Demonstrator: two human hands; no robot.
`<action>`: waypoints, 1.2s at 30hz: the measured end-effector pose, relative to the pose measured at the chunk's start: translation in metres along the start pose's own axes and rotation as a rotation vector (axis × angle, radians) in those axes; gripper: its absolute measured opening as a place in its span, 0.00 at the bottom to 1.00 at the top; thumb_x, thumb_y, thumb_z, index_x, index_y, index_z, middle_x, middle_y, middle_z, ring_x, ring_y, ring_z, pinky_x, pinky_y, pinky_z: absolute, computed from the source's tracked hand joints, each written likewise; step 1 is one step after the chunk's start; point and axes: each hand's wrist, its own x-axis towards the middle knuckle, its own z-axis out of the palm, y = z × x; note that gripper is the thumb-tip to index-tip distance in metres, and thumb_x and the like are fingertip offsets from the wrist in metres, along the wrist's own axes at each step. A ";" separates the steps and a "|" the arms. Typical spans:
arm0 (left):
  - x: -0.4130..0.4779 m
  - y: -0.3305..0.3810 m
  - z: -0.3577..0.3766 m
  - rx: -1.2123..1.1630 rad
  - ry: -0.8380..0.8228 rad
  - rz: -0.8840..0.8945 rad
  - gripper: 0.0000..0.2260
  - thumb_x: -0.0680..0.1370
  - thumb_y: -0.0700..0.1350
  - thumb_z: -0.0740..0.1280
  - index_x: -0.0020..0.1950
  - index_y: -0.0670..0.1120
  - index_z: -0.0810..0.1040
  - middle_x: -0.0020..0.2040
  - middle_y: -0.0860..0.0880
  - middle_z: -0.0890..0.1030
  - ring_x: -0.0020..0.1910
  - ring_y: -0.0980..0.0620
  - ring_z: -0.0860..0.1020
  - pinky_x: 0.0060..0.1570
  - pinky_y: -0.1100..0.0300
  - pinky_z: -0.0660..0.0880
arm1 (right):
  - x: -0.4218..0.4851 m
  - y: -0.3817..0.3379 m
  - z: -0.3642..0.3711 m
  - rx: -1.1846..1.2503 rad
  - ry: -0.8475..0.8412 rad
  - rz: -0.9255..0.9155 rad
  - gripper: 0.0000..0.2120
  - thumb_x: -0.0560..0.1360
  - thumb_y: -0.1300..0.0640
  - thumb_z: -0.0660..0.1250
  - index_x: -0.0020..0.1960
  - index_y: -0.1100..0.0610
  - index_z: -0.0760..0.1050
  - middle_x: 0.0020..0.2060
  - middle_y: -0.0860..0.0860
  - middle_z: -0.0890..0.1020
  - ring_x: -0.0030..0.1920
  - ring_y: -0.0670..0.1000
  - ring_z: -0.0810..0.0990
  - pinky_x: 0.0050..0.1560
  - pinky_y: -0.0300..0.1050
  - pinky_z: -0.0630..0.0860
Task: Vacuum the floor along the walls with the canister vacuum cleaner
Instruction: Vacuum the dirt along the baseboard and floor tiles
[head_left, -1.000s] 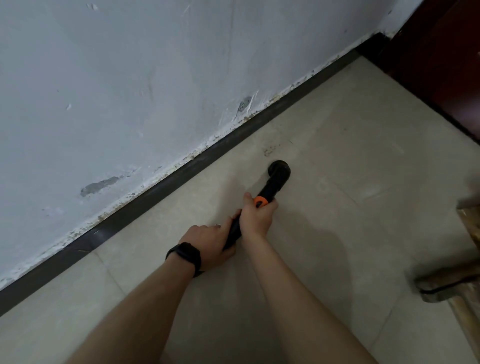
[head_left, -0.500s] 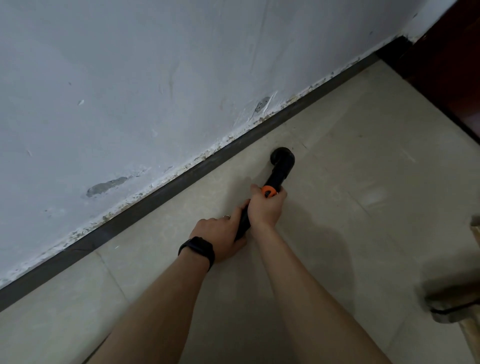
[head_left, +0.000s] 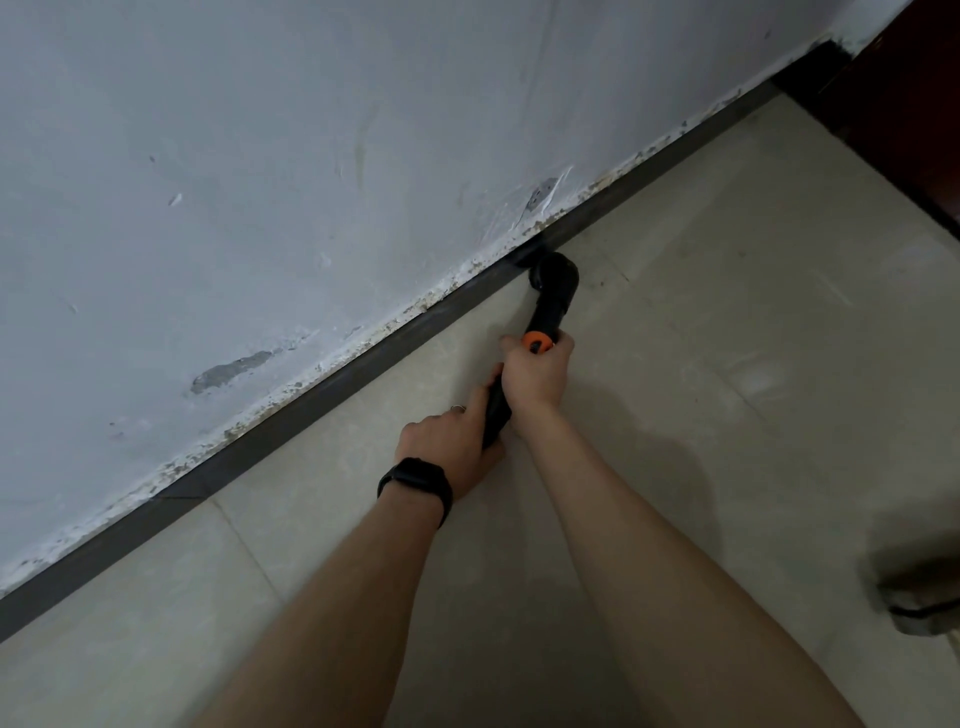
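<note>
Fingers (head_left: 511, 347) of the right hand (head_left: 537, 376) are clamped round the black wand (head_left: 556, 299) on my feed, right under its orange collar (head_left: 537, 343), with the thumb lying up along the near side. Just behind it the left hand (head_left: 449, 449) has the same tube lower down, fingers curled over the top and gripping too, so the two hands are nearly touching. The left wrist has a black band (head_left: 415, 486) on it, and both forearms are bare and stretched out ahead.

From there the wand slants away to its rounded black end, which is down where the floor (head_left: 727, 415) meets the dark skirting (head_left: 311, 402). It's either touching that strip or right beside it, I can't tell which from up here, and the tube hides whether the mouth sits flat on the tile.

Above the skirting the wall (head_left: 260, 182) is pale and scuffed, with paint chipped along its bottom edge and a grey patch off to the left. Beige tiles on the floor, a dark red door (head_left: 909, 104) in the far top right corner, and something blurry poking in at the right edge, no clue what.
</note>
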 end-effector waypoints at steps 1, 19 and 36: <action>0.000 -0.001 0.000 0.008 -0.003 -0.002 0.23 0.79 0.58 0.60 0.67 0.54 0.52 0.38 0.53 0.70 0.34 0.47 0.72 0.33 0.57 0.64 | 0.000 0.000 0.002 0.002 -0.002 0.002 0.22 0.76 0.59 0.70 0.66 0.51 0.66 0.40 0.52 0.79 0.30 0.51 0.80 0.35 0.48 0.82; -0.086 -0.088 -0.022 0.213 -0.181 -0.055 0.28 0.80 0.62 0.56 0.73 0.54 0.49 0.47 0.54 0.78 0.32 0.54 0.74 0.36 0.55 0.78 | -0.106 0.043 0.035 0.077 -0.253 0.081 0.34 0.82 0.51 0.69 0.80 0.51 0.53 0.51 0.49 0.78 0.32 0.40 0.81 0.25 0.24 0.67; -0.061 0.018 -0.011 0.231 -0.248 0.052 0.29 0.81 0.61 0.57 0.76 0.54 0.47 0.51 0.50 0.79 0.40 0.49 0.78 0.39 0.55 0.75 | -0.063 0.035 -0.054 0.117 -0.034 0.095 0.31 0.81 0.47 0.69 0.78 0.50 0.58 0.50 0.51 0.80 0.39 0.50 0.83 0.32 0.37 0.77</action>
